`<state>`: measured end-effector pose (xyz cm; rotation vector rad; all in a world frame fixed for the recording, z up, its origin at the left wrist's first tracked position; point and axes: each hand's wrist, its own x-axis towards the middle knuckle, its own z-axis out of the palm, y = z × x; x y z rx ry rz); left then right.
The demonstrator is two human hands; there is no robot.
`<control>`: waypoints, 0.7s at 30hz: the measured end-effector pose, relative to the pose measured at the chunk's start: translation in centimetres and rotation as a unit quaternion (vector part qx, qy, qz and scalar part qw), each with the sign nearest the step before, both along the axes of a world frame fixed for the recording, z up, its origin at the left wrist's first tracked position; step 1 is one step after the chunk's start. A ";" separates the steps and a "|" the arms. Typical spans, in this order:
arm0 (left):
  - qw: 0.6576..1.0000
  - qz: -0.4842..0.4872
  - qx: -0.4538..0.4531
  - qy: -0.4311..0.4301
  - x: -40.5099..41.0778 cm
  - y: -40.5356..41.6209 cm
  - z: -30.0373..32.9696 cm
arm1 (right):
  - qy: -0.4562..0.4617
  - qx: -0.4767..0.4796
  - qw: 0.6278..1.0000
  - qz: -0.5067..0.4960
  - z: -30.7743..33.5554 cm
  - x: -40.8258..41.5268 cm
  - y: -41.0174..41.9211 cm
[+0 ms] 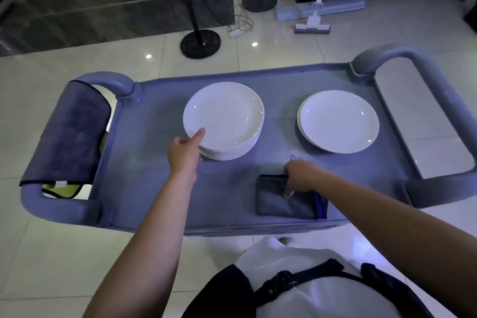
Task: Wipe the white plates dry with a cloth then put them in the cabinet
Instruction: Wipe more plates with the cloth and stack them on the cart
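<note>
A tall stack of several white plates (227, 113) stands left of centre on a grey cart top (152, 157). A lower stack of white plates (338, 121) stands to its right. My left hand (184, 150) is at the near left rim of the tall stack, its thumb lying on the top plate and the fingers under the edge out of sight. A folded grey cloth (284, 201) lies near the cart's front edge. My right hand (299, 177) rests on its far edge, thumb on the cloth and fingers curled at its rim.
A dark grey cloth (67, 131) and a yellow-green one (62, 190) hang over the cart's left handle (59, 205). The right handle (426, 72) is bare. Beyond the cart on the tiled floor stand a black round stand base (200, 44), cables and a mop (312, 26).
</note>
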<state>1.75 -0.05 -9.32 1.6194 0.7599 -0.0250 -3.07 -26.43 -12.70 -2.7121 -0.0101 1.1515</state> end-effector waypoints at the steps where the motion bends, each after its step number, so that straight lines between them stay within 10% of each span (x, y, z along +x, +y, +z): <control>1: 1.000 0.001 0.006 -0.003 0.1 -0.1 -0.2 | 0.006 -0.015 1.000 0.012 0.2 0.1 0.3; 10: 0.998 0.024 -0.063 -0.010 -1.3 1.4 0.4 | 0.098 -0.001 0.995 0.033 3.6 1.6 0.5; 21: 0.958 0.015 -0.271 -0.095 -4.2 2.6 3.3 | 0.202 0.230 0.933 -0.187 2.8 -2.2 -4.2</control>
